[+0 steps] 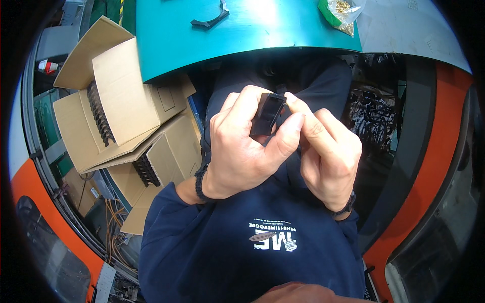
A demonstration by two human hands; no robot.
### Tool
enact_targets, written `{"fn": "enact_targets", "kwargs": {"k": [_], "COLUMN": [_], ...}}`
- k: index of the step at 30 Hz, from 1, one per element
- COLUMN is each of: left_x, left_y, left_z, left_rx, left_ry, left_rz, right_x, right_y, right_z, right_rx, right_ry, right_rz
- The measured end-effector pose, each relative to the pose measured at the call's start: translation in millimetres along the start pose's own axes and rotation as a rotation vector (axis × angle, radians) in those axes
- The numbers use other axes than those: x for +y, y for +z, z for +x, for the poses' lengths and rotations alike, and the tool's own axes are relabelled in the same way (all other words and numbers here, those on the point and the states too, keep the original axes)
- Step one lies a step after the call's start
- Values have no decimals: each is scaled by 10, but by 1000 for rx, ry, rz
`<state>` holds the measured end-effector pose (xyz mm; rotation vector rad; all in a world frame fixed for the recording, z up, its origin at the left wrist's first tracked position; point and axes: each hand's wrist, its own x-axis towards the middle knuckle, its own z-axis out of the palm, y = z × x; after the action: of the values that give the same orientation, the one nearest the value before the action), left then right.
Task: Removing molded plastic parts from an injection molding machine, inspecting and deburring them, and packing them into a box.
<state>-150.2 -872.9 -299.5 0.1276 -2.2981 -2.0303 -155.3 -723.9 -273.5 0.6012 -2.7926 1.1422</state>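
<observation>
In front of my chest, my left hand [237, 144] is closed around a black plastic part [269, 114], a shiny block-like piece held tilted. Its lower portion is hidden behind my fingers and thumb. My right hand [328, 149] is closed in a pinch, with the fingertips against the part's upper right edge. Whatever those fingertips hold, if anything, is too small or covered to name. Beyond my hands, a black angular curved piece [211, 20] lies on the teal tabletop [242, 38].
At the table's far right sits a clear and green plastic bag [342, 14] of small brass-coloured pieces. Open cardboard boxes [126, 93] on my left hold rows of black parts [100, 113]. Orange machine frames [442, 136] stand on both sides. Cables [112, 224] lie at lower left.
</observation>
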Motion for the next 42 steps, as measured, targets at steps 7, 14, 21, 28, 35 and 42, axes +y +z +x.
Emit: {"fn": "enact_targets", "kwargs": {"k": [7,14,21,28,35,42], "left_x": [7,14,14,0,12,4], "left_y": [-14,-22,-18,-16,-17,-14], "left_z": [4,13,14,11,15,18], "left_rx": [-22,-35,-39,-37,-42,-40], "left_ry": [-1,11,24,23,8,21], "left_rz": [46,63,77,59,54,17], "right_x": [-3,-12,0,7,5,23], "right_y": [4,2,6,-14,-18,-1], "right_z": [10,20,4,-4,-3,-19], "right_rx": [6,13,14,-21,-27,-17], "right_ry": [-6,-3,-4,19,18,-15], "right_rz": [38,66,79,63,79,131]}}
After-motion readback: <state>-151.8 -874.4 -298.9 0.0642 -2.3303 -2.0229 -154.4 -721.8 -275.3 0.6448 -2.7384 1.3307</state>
